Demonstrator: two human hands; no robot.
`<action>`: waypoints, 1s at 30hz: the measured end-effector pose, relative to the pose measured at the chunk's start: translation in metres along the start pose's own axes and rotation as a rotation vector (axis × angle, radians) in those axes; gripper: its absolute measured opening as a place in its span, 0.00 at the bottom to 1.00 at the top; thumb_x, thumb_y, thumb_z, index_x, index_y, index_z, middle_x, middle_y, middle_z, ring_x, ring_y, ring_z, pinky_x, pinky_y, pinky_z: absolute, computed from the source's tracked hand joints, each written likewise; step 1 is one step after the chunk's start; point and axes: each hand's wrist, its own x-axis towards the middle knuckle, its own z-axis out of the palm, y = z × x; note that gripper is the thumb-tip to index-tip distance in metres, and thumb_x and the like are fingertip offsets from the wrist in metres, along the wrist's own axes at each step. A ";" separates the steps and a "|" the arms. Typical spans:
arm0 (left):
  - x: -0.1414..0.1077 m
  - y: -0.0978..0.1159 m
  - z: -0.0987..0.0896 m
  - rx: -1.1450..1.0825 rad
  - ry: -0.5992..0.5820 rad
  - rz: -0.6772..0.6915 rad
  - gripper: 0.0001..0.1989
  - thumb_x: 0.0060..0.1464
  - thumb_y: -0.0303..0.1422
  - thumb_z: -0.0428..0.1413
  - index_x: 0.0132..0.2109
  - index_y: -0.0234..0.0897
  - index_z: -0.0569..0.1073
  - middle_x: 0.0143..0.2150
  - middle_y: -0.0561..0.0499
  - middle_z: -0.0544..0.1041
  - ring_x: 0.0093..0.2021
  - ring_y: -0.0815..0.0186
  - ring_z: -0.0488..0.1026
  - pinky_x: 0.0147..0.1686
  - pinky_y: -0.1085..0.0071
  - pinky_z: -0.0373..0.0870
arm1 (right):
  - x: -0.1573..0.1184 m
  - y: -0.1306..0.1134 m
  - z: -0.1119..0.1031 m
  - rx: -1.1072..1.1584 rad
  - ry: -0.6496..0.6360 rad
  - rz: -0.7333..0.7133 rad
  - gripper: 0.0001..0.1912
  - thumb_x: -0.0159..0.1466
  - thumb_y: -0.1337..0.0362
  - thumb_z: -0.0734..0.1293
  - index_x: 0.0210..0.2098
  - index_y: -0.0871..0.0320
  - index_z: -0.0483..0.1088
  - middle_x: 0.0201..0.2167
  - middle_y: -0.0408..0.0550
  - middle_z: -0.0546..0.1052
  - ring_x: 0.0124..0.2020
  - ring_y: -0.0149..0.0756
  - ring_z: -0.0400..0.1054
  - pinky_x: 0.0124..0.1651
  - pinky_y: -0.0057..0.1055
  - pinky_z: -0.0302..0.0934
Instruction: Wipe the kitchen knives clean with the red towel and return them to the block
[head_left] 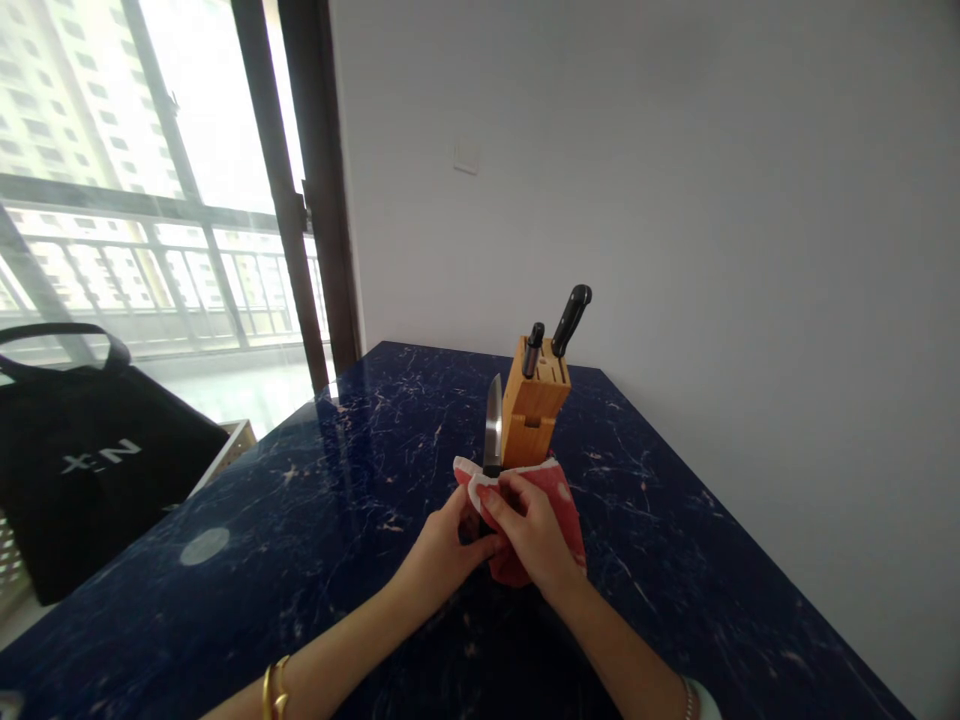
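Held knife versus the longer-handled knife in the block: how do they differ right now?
The held knife shows its bare blade, tip up; the knife in the block shows only its handle, pointing up from the wooden knife block. The held knife's handle is mostly hidden by the left hand, right hand and red-and-white cloth; the block knife's handle is uncovered. Both show black at the handle.

Looks like a home: knife block (529,430) on a marbled table (405,420), railing (191,290) and tower block (45,120) beyond the glass (217,90).
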 end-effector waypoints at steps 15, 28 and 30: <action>0.010 0.009 -0.023 -0.080 0.200 0.100 0.10 0.53 0.38 0.50 0.38 0.36 0.68 0.31 0.52 0.71 0.31 0.68 0.67 0.32 0.73 0.63 | 0.002 -0.018 -0.020 -0.510 -0.268 -0.258 0.03 0.56 0.68 0.63 0.27 0.57 0.69 0.28 0.44 0.71 0.31 0.33 0.62 0.33 0.28 0.52; 0.011 0.015 -0.036 -0.259 0.340 0.084 0.11 0.51 0.38 0.52 0.28 0.34 0.66 0.24 0.55 0.69 0.25 0.71 0.64 0.28 0.76 0.61 | 0.002 -0.021 -0.024 -0.596 -0.346 -0.224 0.06 0.54 0.63 0.66 0.25 0.58 0.66 0.26 0.40 0.67 0.27 0.29 0.59 0.29 0.25 0.50; 0.011 0.014 -0.034 -0.292 0.350 0.067 0.11 0.51 0.39 0.53 0.28 0.34 0.65 0.23 0.55 0.69 0.24 0.72 0.64 0.27 0.76 0.62 | 0.003 -0.018 -0.025 -0.618 -0.315 -0.219 0.08 0.54 0.61 0.66 0.24 0.58 0.67 0.24 0.40 0.67 0.26 0.29 0.59 0.28 0.26 0.49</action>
